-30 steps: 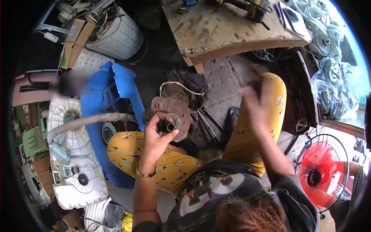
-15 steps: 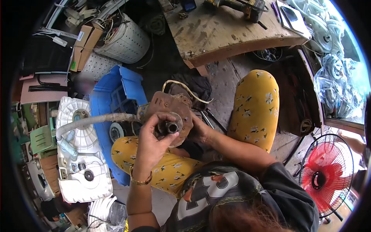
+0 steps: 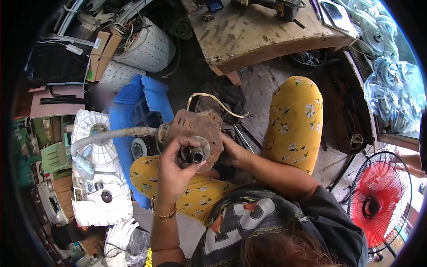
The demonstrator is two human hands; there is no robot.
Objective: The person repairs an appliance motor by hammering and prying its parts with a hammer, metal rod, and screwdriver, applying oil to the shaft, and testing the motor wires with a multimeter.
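A white moulded plastic washing-machine base [image 3: 100, 178] lies at the far left, beside a blue plastic casing [image 3: 133, 107]. A pale corrugated hose [image 3: 111, 135] runs from there to the rusty brown metal pump housing [image 3: 195, 129], held above the lap. The left hand [image 3: 175, 167] pinches its round dark spout [image 3: 195, 153]; the right hand [image 3: 231, 151] grips the housing's right edge. A red-bladed floor fan [image 3: 378, 200] stands at the far right.

A worn wooden surface [image 3: 262, 33] stands at twelve o'clock on the gray concrete floor [image 3: 260, 95]. A red fan [image 3: 378, 200] sits at four o'clock. Bright daylight comes in at two o'clock.
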